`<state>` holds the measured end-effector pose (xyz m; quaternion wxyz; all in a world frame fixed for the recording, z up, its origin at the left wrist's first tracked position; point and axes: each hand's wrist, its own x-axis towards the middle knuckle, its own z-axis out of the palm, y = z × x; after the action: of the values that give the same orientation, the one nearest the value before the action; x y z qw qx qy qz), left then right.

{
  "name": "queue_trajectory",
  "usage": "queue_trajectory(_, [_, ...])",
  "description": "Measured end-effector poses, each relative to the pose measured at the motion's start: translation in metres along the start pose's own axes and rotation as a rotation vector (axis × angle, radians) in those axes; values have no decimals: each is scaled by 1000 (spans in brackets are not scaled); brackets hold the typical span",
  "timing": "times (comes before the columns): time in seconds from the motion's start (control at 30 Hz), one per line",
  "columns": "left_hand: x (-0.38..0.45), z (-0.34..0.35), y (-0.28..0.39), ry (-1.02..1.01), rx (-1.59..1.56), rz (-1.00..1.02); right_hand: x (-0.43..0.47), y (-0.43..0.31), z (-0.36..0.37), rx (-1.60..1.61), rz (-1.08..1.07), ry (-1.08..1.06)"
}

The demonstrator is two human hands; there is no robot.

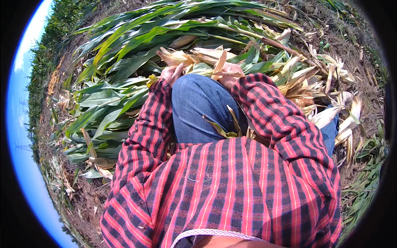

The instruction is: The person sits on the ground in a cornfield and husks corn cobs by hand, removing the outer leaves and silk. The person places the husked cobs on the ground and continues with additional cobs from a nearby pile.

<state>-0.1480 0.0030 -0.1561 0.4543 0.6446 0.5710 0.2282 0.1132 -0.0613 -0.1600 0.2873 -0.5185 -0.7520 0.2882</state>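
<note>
Just beyond my raised knee in blue jeans, my left hand has its fingers at the pale dry husk of a corn ear. My right hand is closed around dry corn husk, to the right of the knee; part of this hand is hidden by husk and sleeve. A second husk-covered ear lies between and beyond the hands. Long green corn leaves on cut stalks spread in front of and under them.
Loose dry husks lie heaped to the right, by my other leg. More green corn leaves lie at the left. Dry soil with plant litter surrounds the pile. Standing green plants line the far left edge.
</note>
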Motion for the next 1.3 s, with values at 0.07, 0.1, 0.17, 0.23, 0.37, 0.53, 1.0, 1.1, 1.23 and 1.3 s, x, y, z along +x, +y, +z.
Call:
queue_trajectory(0.07, [-7, 21, -26, 112, 141, 198, -3, -7, -22, 169, -47, 150])
queue_trajectory(0.1, [-4, 25, -26, 138, 190, 193, 1, 26, -29, 367, 83, 233])
queue_trajectory(0.17, [2, 31, -34, 169, 244, 170, 4, 80, -62, -25, 168, 482])
queue_trajectory(0.23, [6, 34, -34, 185, 266, 165, 0, 123, -85, -435, 382, 202])
queue_trajectory(0.37, [-1, 23, -46, 235, 297, 115, 9, 118, -84, -563, 400, -61])
queue_trajectory(0.53, [0, 14, -49, 249, 328, 105, -19, 117, -84, -430, 489, -72])
queue_trajectory(1.0, [-6, -30, 16, 257, 195, 311, -98, 50, -47, -503, 0, 280])
queue_trajectory(1.1, [56, -30, 54, -44, -102, -61, -97, 43, -42, -520, -14, 311])
queue_trajectory(1.23, [144, 26, -41, 206, 543, -196, -95, 40, -40, -527, -30, 294])
queue_trajectory(1.3, [158, 52, -32, 201, 184, -167, -97, 45, -40, -543, -2, 319])
